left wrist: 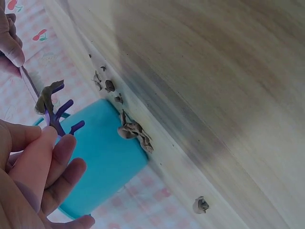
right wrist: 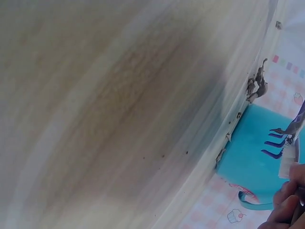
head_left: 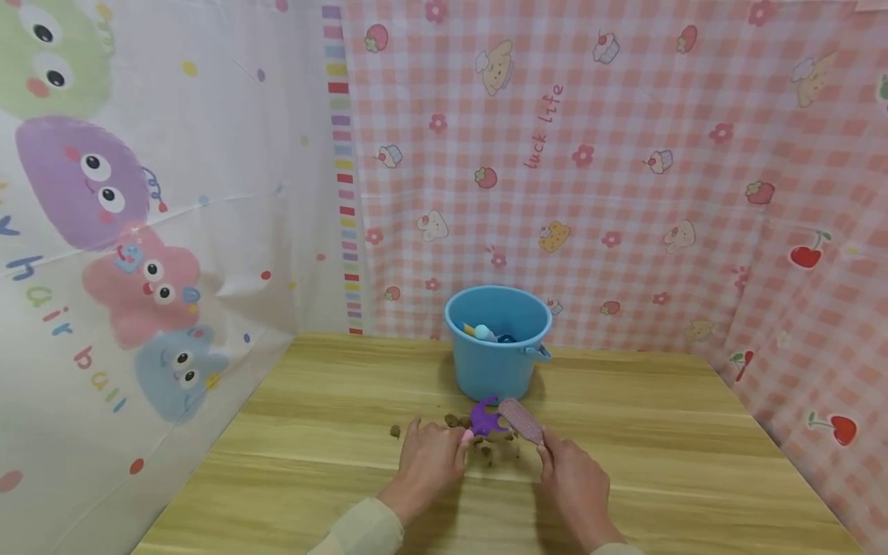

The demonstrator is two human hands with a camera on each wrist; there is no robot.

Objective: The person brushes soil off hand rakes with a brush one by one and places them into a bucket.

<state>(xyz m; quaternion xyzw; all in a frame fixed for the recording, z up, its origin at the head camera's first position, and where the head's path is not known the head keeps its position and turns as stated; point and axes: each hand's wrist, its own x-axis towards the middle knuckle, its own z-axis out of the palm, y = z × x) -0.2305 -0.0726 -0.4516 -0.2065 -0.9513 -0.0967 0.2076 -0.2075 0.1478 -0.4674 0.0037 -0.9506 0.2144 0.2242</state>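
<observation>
My left hand grips the pink handle of a small toy rake with curved purple tines. A brown clump clings to the tines in the left wrist view. My right hand holds a pink dotted brush by its near end. Pale bristles show on its underside in the right wrist view, right at the tines. Both tools are raised over the table, in front of a blue bucket. Brown crumbly bits lie on the table beneath them.
The bucket stands near the back of the wood-grain table, its handle hanging at the right, with several items inside. A lone brown bit lies to the left. A pink checked curtain and a white printed sheet border the table.
</observation>
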